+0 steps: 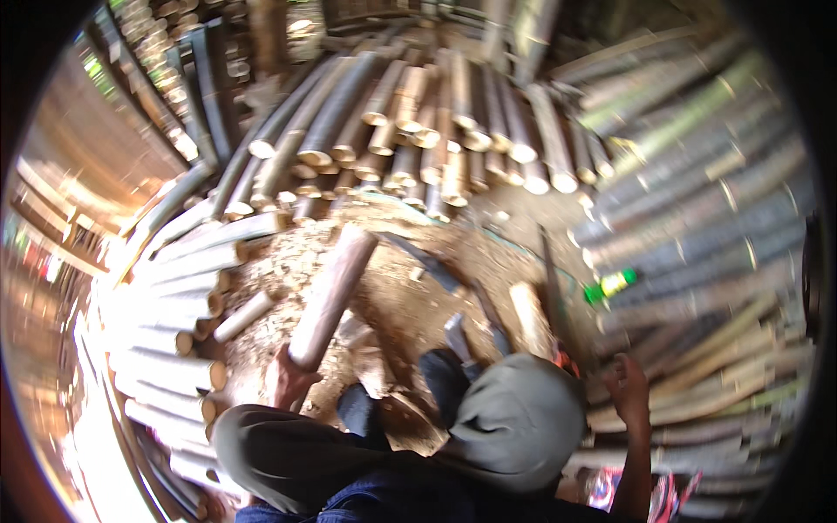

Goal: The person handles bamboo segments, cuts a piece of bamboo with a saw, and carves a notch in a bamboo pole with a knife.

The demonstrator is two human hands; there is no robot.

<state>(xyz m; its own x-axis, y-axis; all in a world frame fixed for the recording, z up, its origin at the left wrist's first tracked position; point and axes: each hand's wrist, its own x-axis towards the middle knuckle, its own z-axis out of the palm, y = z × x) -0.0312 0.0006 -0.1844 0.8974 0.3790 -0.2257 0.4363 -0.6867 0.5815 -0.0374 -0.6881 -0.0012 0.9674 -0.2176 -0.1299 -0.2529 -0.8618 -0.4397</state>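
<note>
A thick brownish bamboo section point(333, 292) leans away from me over the chip-covered ground. Around its near end, beside my left knee, my left hand point(289, 381) is closed. My right hand point(626, 388) is raised to the right of my right knee. Its fingers look curled, slightly blurred, with nothing visible in them. Close to that hand lies something orange-red point(567, 361), partly hidden by my knee; a long dark, thin strip point(547, 279) runs forward from near it. A short pale bamboo piece point(528, 315) lies alongside.
Cut bamboo poles point(418, 113) are piled ahead, ends facing me. More poles point(174, 340) are stacked at left, and long poles point(697, 227) at right. A green bottle point(610, 286) lies against the right stack. A dark flat piece point(423, 261) and a short offcut point(244, 315) lie on the ground.
</note>
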